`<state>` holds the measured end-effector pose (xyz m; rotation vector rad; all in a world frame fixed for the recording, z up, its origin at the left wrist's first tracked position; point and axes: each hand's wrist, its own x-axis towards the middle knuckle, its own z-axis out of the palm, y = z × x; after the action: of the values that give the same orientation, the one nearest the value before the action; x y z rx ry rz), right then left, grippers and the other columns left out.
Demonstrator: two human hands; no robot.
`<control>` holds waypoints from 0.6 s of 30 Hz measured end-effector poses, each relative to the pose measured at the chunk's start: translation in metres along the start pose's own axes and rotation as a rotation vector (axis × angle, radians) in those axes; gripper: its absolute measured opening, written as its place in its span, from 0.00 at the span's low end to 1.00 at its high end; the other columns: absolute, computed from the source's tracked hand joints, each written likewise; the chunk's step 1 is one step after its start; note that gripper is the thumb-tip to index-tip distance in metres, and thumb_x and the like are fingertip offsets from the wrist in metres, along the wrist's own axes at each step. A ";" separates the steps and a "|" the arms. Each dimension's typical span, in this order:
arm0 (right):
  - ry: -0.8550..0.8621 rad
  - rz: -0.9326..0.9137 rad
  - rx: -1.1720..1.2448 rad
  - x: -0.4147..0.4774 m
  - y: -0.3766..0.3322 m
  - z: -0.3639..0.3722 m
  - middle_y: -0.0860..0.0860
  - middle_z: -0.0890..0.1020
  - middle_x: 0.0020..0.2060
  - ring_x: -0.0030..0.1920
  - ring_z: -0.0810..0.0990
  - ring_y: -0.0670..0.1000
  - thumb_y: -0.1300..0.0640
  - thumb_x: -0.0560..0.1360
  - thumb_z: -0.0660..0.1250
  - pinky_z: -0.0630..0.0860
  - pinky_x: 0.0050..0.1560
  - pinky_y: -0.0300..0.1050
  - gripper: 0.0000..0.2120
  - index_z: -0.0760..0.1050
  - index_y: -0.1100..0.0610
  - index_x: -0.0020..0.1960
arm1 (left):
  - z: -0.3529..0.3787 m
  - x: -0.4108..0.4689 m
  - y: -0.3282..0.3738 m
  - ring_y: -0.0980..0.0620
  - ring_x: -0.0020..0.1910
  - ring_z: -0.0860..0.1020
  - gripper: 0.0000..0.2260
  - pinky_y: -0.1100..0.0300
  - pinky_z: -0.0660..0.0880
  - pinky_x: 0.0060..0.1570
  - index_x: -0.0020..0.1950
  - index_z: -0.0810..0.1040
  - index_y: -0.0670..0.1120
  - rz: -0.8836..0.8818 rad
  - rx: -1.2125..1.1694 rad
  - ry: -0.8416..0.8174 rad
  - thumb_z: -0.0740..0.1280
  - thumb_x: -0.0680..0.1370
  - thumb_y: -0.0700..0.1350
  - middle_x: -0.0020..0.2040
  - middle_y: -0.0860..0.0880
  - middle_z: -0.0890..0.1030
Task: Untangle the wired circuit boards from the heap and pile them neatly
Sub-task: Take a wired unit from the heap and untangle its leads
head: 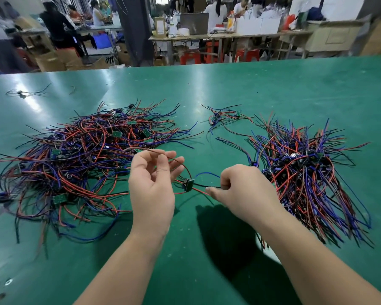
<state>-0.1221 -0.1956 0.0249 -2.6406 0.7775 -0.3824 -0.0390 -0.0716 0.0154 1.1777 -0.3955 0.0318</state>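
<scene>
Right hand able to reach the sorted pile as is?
Probably yes: the sorted pile lies just beside the right hand, nothing between them, though that hand is pinching the wires of a board.

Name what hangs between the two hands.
In the head view, one small circuit board hangs between the left hand and right hand, strung on its wires.

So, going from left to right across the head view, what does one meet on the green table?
Tangled heap → left hand → wired circuit board, held up by its wires between both hands → right hand → neater pile. The small cluster farther back overlaps in the order, so it is left out.
</scene>
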 end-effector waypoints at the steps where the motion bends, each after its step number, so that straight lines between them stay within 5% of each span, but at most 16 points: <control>1: -0.002 -0.007 -0.025 0.000 0.001 -0.002 0.47 0.73 0.27 0.34 0.74 0.53 0.38 0.69 0.69 0.61 0.28 0.39 0.22 0.68 0.53 0.30 | 0.000 0.001 0.001 0.52 0.43 0.83 0.07 0.62 0.79 0.42 0.46 0.70 0.46 0.014 -0.016 0.018 0.58 0.82 0.38 0.40 0.53 0.82; 5: 0.001 -0.111 0.045 -0.002 0.002 -0.003 0.42 0.71 0.27 0.35 0.73 0.47 0.39 0.70 0.69 0.66 0.32 0.39 0.12 0.82 0.46 0.45 | -0.001 0.001 0.007 0.50 0.44 0.83 0.08 0.60 0.79 0.40 0.45 0.70 0.48 0.069 -0.059 0.035 0.58 0.82 0.38 0.41 0.52 0.81; 7: -0.041 -0.154 0.280 -0.002 0.000 0.001 0.42 0.72 0.25 0.29 0.71 0.41 0.43 0.69 0.72 0.66 0.33 0.36 0.13 0.83 0.49 0.49 | 0.000 -0.003 0.010 0.49 0.44 0.84 0.08 0.60 0.79 0.40 0.45 0.70 0.49 0.112 -0.035 -0.004 0.58 0.81 0.38 0.42 0.52 0.81; 11: -0.228 -0.203 0.779 -0.007 -0.011 0.005 0.40 0.75 0.22 0.23 0.67 0.39 0.51 0.68 0.76 0.62 0.27 0.29 0.06 0.82 0.52 0.41 | 0.005 -0.015 0.010 0.47 0.43 0.84 0.03 0.59 0.80 0.38 0.47 0.71 0.47 0.138 -0.017 -0.143 0.61 0.80 0.40 0.44 0.50 0.81; 18: -0.218 -0.040 1.047 -0.002 -0.010 0.008 0.50 0.81 0.29 0.27 0.77 0.48 0.63 0.73 0.71 0.70 0.27 0.37 0.04 0.81 0.55 0.41 | -0.001 -0.006 0.000 0.54 0.51 0.79 0.06 0.61 0.75 0.51 0.46 0.75 0.46 0.024 0.010 -0.214 0.67 0.71 0.39 0.47 0.51 0.82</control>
<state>-0.1162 -0.1842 0.0216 -1.6674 0.3014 -0.3641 -0.0443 -0.0695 0.0128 1.1901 -0.5987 -0.0723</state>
